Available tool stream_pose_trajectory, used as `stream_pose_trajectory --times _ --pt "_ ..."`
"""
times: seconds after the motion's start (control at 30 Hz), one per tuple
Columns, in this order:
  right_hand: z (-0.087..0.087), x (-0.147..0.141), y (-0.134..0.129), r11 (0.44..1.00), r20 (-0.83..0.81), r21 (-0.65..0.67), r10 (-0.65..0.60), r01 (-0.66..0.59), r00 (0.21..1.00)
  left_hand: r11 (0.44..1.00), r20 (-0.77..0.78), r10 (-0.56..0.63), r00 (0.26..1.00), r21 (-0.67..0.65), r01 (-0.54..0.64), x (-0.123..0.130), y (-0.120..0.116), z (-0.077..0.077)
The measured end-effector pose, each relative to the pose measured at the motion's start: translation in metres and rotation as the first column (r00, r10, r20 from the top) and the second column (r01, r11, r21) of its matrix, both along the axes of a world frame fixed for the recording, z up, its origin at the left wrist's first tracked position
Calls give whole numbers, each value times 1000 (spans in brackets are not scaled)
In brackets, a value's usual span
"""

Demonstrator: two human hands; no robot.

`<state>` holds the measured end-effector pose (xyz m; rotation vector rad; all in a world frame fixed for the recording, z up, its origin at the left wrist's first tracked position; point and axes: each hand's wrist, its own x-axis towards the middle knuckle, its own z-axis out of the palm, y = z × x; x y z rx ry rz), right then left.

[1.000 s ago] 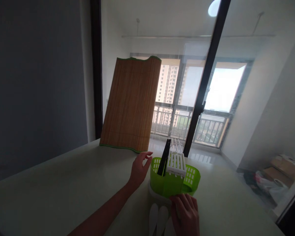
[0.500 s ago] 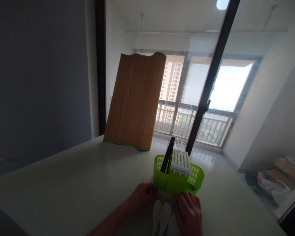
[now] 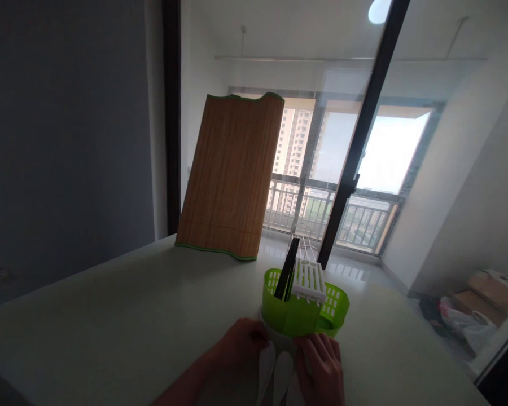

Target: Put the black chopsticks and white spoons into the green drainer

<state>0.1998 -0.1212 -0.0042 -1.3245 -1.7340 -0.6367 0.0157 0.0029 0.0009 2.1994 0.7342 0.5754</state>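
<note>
A row of white spoons lies at the bottom edge, bowls pointing away from me; the leftmost spoon (image 3: pixel 266 363) leans, beside a middle spoon (image 3: pixel 283 369). My left hand (image 3: pixel 245 341) is closed, thumb and fingertips pinched at the tip of the leftmost spoon. Lying partly over a third spoon (image 3: pixel 294 389), my right hand (image 3: pixel 322 363) has its fingers stretched forward, close to the green basket (image 3: pixel 279 316). In that basket stand black chopsticks (image 3: pixel 287 270), and a white slotted piece (image 3: pixel 309 279) sits across its top. A pale rim (image 3: pixel 275 334) shows under the basket's front.
A bamboo mat (image 3: pixel 231 175) with green edging stands upright at the table's (image 3: pixel 131 316) far side. Behind the basket is a wire rack (image 3: pixel 302 242). A dark-framed glass door (image 3: pixel 349 186) rises beyond, with boxes and bags (image 3: pixel 482 304) on the floor at right.
The leftmost spoon has tilted, its bowl now closer to the fingertips of my left hand. My right hand has barely moved. The whole view has shifted slightly.
</note>
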Motion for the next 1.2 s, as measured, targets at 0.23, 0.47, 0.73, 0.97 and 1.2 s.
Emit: stream_pose_trajectory --times 0.23,0.47,0.73,0.97,1.2 --pt "-1 -13 4 998 -10 -68 8 -9 1000 901 235 213 948 327 -284 -7 -13 50" --pt "-10 -23 7 996 -30 -77 36 -38 999 604 285 112 952 742 -293 -1 -39 54" --pt "-16 -24 12 998 31 -68 8 -6 1000 582 262 76 962 772 -256 2 -54 58" --pt "-20 -23 14 997 47 -72 14 -11 999 604 221 108 969 760 -240 3 -56 58" --pt "-11 -17 10 999 49 -50 11 -9 999 550 321 99 942 771 -320 -13 -50 87"
